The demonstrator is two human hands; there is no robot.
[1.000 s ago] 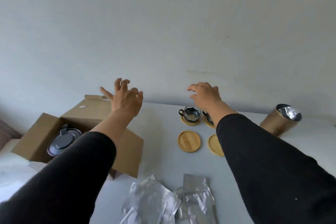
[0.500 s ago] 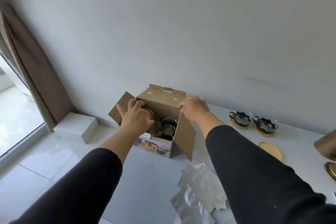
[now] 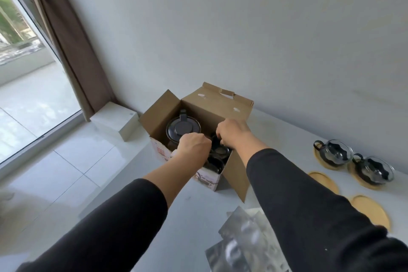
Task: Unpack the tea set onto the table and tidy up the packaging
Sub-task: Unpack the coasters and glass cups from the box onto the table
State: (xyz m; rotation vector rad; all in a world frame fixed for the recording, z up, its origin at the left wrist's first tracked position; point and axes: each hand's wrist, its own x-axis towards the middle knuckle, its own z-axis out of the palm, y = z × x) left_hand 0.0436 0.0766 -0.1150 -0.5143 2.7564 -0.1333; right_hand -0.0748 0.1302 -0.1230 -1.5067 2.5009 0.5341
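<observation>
Reaching hands (image 3: 209, 139) hiding cups inside box (image 3: 216, 106).

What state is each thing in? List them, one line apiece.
Cardboard box: open, flaps up, on the table.
Teapot: lidded, upright inside the box.
Left hand: curled, reaching into the box.
Right hand: curled, reaching into the box.
Two glass cups: unpacked, each on a wooden coaster.
Two spare coasters: bare.
Foil bags: crumpled, on the table.

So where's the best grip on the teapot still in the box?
Probably the black handle at the far rim of the teapot, taken from straight above. It sits upright and deep in the box, whose walls block its sides, and the flat lid offers little to pinch.
</observation>
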